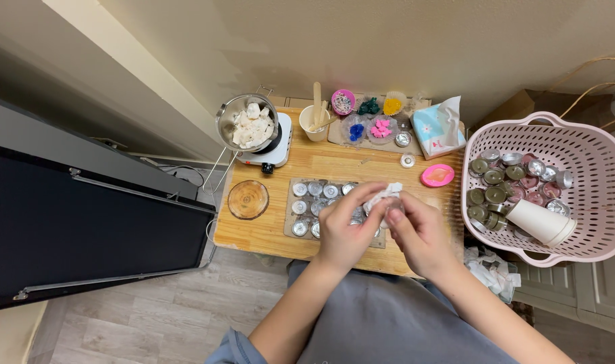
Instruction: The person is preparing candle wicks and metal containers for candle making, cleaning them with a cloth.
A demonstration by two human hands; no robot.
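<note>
- Both hands work together just above the near edge of the small wooden table (334,165). Left hand (344,232) is closed around a small round cup, probably a metal tealight cup; it is mostly hidden in the fingers.
- Right hand (418,232) pinches a crumpled white tissue (388,192) against that cup (393,205). Tissue and cup touch; the step in hand appears to be wiping the cup.
- Judgement: a good wipe wants the left hand holding the rim steady and turning it while the right presses the tissue into the base corner. Thin metal likely dents, so light pressure.
- Directly under the hands: a grey tray (295,219) with rows of empty silver cups (299,189), partly covered by the hands. Keep the held cup above it without knocking the rows.
- Left of the tray: a round wooden coaster (247,199).
- Right of the table: a pink basket (594,155) with more metal cups (496,194) and a tipped white paper cup (542,222). Used tissue scraps (491,269) lie below it.
- Mid table: a pink dish (437,175).
- Far edge: a metal pot of white wax chunks (251,127) on a small white hotplate (275,156), a cup with wooden sticks (314,121), small dishes of coloured bits (368,125), and a tissue pack (439,128).
</note>
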